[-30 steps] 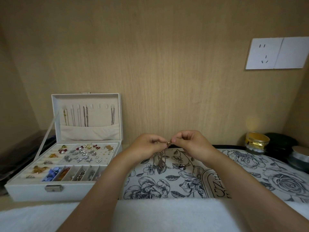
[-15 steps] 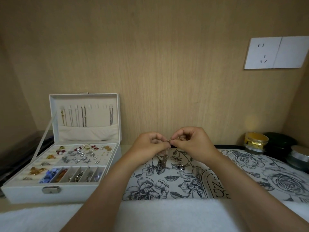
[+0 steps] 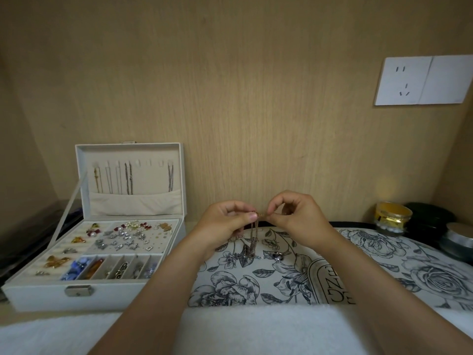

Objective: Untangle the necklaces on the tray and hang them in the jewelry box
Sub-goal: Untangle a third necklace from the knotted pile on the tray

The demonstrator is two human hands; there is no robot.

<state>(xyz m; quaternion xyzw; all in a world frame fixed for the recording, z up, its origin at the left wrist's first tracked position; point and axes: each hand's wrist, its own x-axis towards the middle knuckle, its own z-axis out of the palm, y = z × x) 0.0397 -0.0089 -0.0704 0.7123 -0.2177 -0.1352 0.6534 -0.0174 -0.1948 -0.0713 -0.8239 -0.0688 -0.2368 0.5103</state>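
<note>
As we sit mid-untangling, fingers of left hand and right hand pinch necklace above tray, strands trailing onto it. Next, we judge: tease one strand free gently, then hang it on spare hook in jewelry box.

The necklaces are too fine to count; the tray is cropped right.
</note>
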